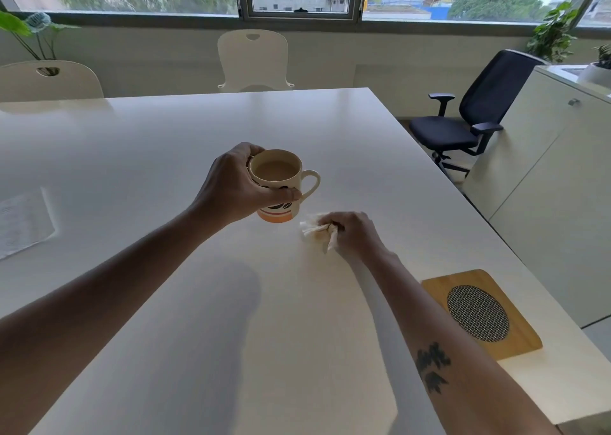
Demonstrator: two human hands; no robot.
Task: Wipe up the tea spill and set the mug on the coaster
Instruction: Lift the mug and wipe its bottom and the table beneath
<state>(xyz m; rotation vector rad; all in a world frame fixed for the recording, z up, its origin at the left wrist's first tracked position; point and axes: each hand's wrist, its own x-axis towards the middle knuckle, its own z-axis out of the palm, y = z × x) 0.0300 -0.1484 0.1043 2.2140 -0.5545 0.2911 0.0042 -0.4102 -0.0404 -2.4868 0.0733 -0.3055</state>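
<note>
Left hand wraps the mug, rigid, breakable, nearly full of tea, best kept level. Right hand pinches a soft crumpled tissue against the table. Coaster lies near right.

On the table, near its middle, the left hand wraps the mug from the left, handle pointing right. Just right of the mug and nearer the person, the right hand presses a tissue onto the tabletop. The coaster lies well apart — toward the near right edge. A paper sits at the far left. Chairs stand behind the table — another chair to its right.
</note>
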